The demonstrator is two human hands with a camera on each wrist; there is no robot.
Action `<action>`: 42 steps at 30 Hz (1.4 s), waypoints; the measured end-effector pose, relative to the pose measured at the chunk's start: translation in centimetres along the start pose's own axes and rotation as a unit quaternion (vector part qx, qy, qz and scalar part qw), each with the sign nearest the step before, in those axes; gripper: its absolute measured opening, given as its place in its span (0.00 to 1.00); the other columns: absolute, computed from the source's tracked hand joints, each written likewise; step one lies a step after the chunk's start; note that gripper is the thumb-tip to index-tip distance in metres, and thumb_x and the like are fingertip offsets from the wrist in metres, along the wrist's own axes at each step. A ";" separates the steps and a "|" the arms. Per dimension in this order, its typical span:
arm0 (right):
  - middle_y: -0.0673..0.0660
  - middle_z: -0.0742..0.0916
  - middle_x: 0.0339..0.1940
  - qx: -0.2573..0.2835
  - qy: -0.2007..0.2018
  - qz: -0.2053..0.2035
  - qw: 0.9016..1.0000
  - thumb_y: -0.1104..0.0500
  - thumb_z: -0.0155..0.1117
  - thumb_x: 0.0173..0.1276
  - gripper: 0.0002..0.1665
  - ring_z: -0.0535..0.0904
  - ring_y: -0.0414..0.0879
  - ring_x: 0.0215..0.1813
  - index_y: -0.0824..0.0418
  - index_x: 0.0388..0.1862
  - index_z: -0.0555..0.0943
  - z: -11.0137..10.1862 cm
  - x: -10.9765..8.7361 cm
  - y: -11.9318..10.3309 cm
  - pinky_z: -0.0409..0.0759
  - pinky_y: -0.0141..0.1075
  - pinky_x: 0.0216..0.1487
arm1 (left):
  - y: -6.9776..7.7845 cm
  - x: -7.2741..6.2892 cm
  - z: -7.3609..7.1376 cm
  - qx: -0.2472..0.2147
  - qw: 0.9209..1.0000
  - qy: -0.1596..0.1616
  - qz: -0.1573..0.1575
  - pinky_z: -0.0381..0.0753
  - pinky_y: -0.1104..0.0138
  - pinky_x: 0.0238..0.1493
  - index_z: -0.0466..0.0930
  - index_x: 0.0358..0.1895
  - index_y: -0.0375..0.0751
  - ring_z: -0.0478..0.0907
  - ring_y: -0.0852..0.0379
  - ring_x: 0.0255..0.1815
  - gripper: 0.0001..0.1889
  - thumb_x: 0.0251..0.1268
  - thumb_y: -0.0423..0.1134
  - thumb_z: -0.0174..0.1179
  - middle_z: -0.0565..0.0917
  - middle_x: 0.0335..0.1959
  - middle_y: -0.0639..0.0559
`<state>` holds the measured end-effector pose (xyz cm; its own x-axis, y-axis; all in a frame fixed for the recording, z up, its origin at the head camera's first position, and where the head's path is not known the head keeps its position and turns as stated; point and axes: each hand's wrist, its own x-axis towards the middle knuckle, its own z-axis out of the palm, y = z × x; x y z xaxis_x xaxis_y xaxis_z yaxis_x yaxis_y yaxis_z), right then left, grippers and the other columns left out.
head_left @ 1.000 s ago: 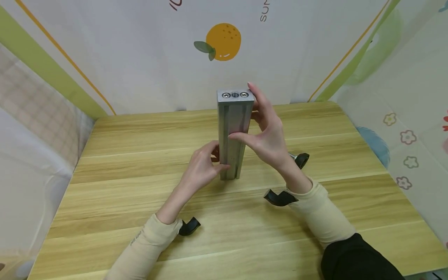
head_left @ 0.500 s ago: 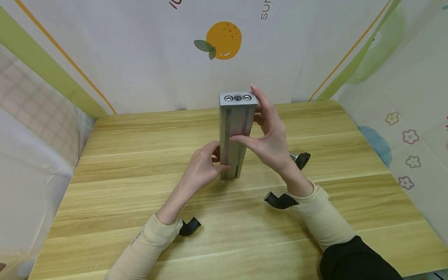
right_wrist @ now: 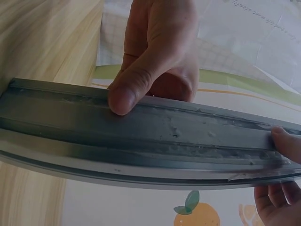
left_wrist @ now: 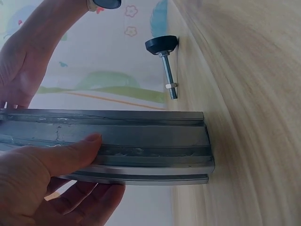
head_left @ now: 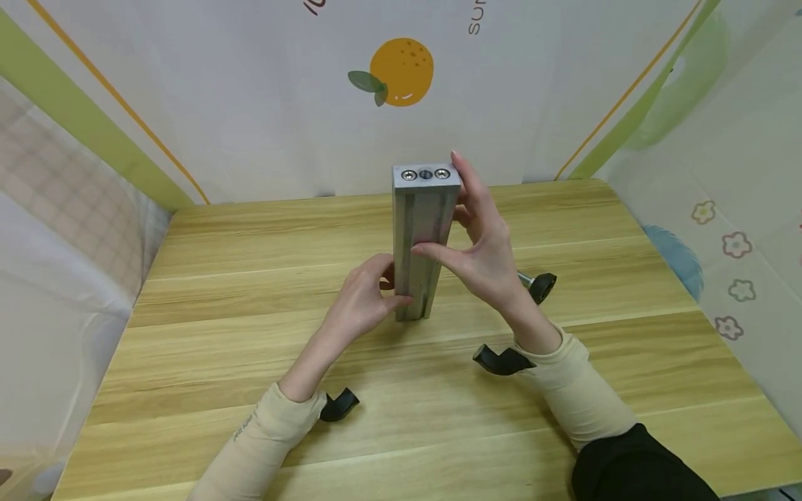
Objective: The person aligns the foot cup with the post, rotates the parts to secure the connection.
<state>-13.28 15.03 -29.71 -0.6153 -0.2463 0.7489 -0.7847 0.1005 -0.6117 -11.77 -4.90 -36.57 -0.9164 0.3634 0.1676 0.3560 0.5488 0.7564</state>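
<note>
Low in the middle of the frame, the left hand (head_left: 360, 296) pinches the lower part of the metal bar (head_left: 421, 216); right of centre, the right hand (head_left: 485, 254) pinches it higher up. The bar stands upright on the wooden table (head_left: 219, 334), mid-frame. Steadying it well probably takes 2 even grips, no tilt, and clearance from the black-footed bolt (head_left: 541, 287) at right.

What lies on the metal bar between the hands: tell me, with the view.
Between the left hand and the right hand, only the grooved metal bar itself shows, in the right wrist view.
</note>
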 end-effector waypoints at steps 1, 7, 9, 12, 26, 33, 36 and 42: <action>0.71 0.75 0.68 0.000 -0.002 0.001 1.000 0.81 0.77 0.46 0.65 0.74 0.45 0.57 0.73 0.80 0.52 0.0 0.0 0.0 0.79 0.35 0.54 | 0.0 0.0 0.0 0.002 1.000 -0.001 0.000 0.87 0.56 0.52 0.79 0.57 0.37 0.84 0.46 0.47 0.25 0.55 0.32 0.76 0.85 0.46 0.44; 0.65 0.76 0.68 -0.001 -0.017 0.009 1.000 0.79 0.78 0.46 0.67 0.76 0.44 0.59 0.72 0.81 0.49 -0.4 -0.1 0.0 0.80 0.35 0.56 | 0.0 0.2 0.0 0.002 1.000 -0.014 -0.014 0.86 0.56 0.55 0.76 0.61 0.38 0.84 0.46 0.50 0.29 0.55 0.34 0.76 0.84 0.48 0.44; 0.59 0.78 0.65 -0.003 -0.020 0.014 1.000 0.78 0.79 0.47 0.68 0.76 0.44 0.59 0.71 0.82 0.48 -0.6 -0.2 0.0 0.80 0.36 0.58 | 0.0 0.3 -0.1 -0.005 1.000 -0.016 -0.020 0.85 0.55 0.58 0.75 0.62 0.39 0.83 0.47 0.52 0.31 0.55 0.35 0.77 0.84 0.49 0.44; 0.58 0.80 0.61 -0.007 -0.024 0.022 0.999 0.78 0.78 0.48 0.68 0.77 0.44 0.61 0.69 0.83 0.47 -1.0 -0.3 0.1 0.80 0.37 0.60 | 0.1 0.5 -0.1 -0.026 1.000 -0.005 -0.007 0.83 0.54 0.61 0.72 0.66 0.41 0.83 0.47 0.54 0.35 0.54 0.36 0.77 0.84 0.50 0.45; 0.69 0.77 0.67 -0.028 -0.059 0.048 0.997 0.80 0.76 0.49 0.66 0.76 0.52 0.67 0.66 0.83 0.51 -4.0 -2.1 1.4 0.78 0.39 0.64 | 1.8 1.3 -0.6 -0.138 0.984 0.077 0.088 0.81 0.54 0.63 0.68 0.70 0.43 0.82 0.48 0.57 0.39 0.55 0.36 0.77 0.82 0.61 0.46; 0.67 0.79 0.67 -0.070 -0.072 0.072 0.992 0.78 0.76 0.51 0.63 0.75 0.46 0.70 0.66 0.82 0.54 -5.8 -3.9 2.5 0.77 0.39 0.68 | 2.5 1.8 -1.0 -0.170 0.974 0.102 0.109 0.80 0.56 0.63 0.69 0.70 0.42 0.83 0.49 0.57 0.38 0.55 0.33 0.76 0.82 0.60 0.45; 0.65 0.79 0.68 -0.091 -0.071 0.088 0.989 0.78 0.76 0.51 0.63 0.75 0.51 0.71 0.65 0.83 0.55 -6.7 -4.8 3.1 0.75 0.38 0.71 | 3.0 2.1 -1.3 -0.182 0.969 0.112 0.122 0.81 0.58 0.62 0.70 0.69 0.41 0.83 0.51 0.56 0.37 0.55 0.31 0.76 0.84 0.59 0.44; 0.63 0.79 0.69 -0.143 -0.069 0.138 0.978 0.74 0.77 0.54 0.61 0.74 0.55 0.71 0.54 0.84 0.58 -8.6 -6.8 4.1 0.69 0.31 0.74 | 3.8 2.6 -1.5 -0.203 0.961 0.125 0.141 0.83 0.62 0.57 0.70 0.68 0.40 0.84 0.53 0.52 0.36 0.54 0.29 0.75 0.86 0.55 0.43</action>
<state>-12.99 25.37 -35.15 -0.8064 -0.2981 0.5108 -0.5909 0.4415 -0.6752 -13.09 -2.95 -32.32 -0.8272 0.2348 0.5104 0.5424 0.0971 0.8345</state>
